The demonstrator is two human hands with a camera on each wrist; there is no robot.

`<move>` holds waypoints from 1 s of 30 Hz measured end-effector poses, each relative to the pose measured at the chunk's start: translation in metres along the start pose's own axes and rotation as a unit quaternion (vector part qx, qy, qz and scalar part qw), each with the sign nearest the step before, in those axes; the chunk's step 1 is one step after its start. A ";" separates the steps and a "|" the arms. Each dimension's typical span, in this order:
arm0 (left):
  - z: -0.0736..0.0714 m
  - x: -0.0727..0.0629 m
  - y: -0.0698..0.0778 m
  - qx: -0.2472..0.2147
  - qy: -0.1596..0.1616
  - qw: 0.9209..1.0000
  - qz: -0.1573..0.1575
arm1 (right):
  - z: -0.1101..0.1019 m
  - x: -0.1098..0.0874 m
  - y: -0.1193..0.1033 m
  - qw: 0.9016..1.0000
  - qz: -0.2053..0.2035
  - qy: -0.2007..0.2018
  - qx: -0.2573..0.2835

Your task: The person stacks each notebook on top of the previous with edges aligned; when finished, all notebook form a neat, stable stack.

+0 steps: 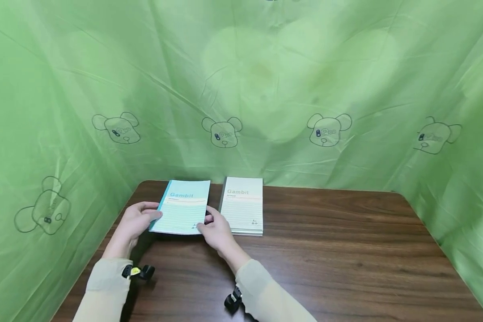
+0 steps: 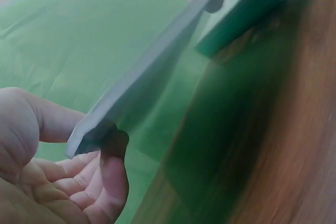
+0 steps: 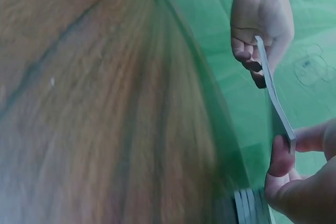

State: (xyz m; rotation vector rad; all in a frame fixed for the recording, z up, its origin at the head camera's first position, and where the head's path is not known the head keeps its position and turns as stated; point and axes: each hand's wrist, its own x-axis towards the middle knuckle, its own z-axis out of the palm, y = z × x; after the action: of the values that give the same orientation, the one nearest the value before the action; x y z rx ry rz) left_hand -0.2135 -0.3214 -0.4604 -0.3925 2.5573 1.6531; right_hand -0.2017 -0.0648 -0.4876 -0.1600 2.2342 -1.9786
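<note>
A blue-covered notebook (image 1: 182,203) marked "Gambit" is held in both hands above the wooden table. My left hand (image 1: 136,220) pinches its left edge, thumb on top and fingers underneath. At the lower right corner, my right hand (image 1: 218,229) grips it between thumb and fingers. Both wrist views show the notebook edge-on: the left wrist view has its thin edge (image 2: 142,69) raised off the tabletop, and the right wrist view shows it slightly bent (image 3: 274,95). Just to the right lies a stack of grey-covered notebooks (image 1: 243,205), close beside my right hand.
The dark brown wooden table (image 1: 338,250) stretches to the right and toward me. Green curtain (image 1: 265,89) with bear-head drawings hangs behind it and on both sides, meeting the table's back edge.
</note>
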 end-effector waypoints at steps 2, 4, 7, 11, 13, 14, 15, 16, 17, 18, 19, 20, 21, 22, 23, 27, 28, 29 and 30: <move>0.006 -0.001 0.006 -0.003 -0.006 1.000 0.018 | -0.009 -0.001 0.000 1.000 0.000 0.000 0.026; 0.014 0.000 0.012 -0.014 -0.003 0.999 0.033 | -0.019 -0.002 -0.001 0.999 0.001 0.004 0.043; 0.029 0.002 0.023 -0.031 -0.001 0.998 0.048 | -0.038 -0.003 -0.002 0.999 0.004 0.012 0.050; 0.047 0.005 0.041 -0.039 -0.011 0.997 0.064 | -0.068 -0.005 -0.002 0.999 0.002 0.011 0.038; 0.057 0.005 0.049 -0.041 -0.026 0.996 0.069 | -0.083 -0.005 -0.001 0.999 0.004 0.010 0.034; 0.062 0.005 0.053 -0.041 -0.034 0.996 0.072 | -0.091 -0.006 -0.001 0.999 0.001 0.009 0.033; 0.067 0.006 0.057 -0.041 -0.041 0.996 0.074 | -0.098 -0.006 -0.001 0.999 -0.001 0.010 0.031; 0.072 0.006 0.060 -0.042 -0.049 0.995 0.075 | -0.105 -0.007 -0.001 1.000 -0.001 0.010 0.029; 0.077 0.007 0.063 -0.044 -0.055 0.995 0.076 | -0.112 -0.007 -0.001 1.000 -0.002 0.012 0.025; 0.082 0.007 0.066 -0.046 -0.060 0.994 0.077 | -0.118 -0.007 0.000 1.000 -0.004 0.014 0.022; 0.087 0.007 0.070 -0.047 -0.064 0.994 0.078 | -0.124 -0.007 0.001 1.000 -0.005 0.019 0.020; 0.091 0.008 0.073 -0.051 -0.064 0.993 0.079 | -0.130 -0.007 0.001 1.000 -0.005 0.019 0.019; 0.096 0.008 0.076 -0.056 -0.063 0.993 0.081 | -0.134 -0.007 0.001 1.000 -0.003 0.020 0.019; 0.100 0.008 0.079 -0.061 -0.063 0.993 0.083 | -0.139 -0.008 0.001 1.000 -0.002 0.023 0.017; 0.103 0.008 0.082 -0.066 -0.061 0.992 0.083 | -0.143 -0.008 0.001 1.000 -0.001 0.026 0.016; 0.116 0.007 0.091 -0.082 -0.059 0.991 0.087 | -0.156 -0.009 -0.001 0.999 0.000 0.035 0.005; 0.118 0.007 0.092 -0.085 -0.060 0.991 0.086 | -0.159 -0.009 -0.001 0.999 0.002 0.037 0.002; 0.120 0.007 0.092 -0.086 -0.060 0.991 0.086 | -0.162 -0.009 0.000 0.999 0.001 0.037 -0.001; 0.123 0.007 0.093 -0.088 -0.063 0.991 0.085 | -0.164 -0.009 0.000 0.999 0.002 0.038 -0.003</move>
State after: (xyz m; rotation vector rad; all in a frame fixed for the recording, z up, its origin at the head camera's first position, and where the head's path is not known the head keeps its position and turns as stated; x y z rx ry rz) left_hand -0.2528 -0.1756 -0.4309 -0.0791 2.4221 1.9013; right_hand -0.2232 0.0970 -0.4681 -0.0827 2.2855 -2.0086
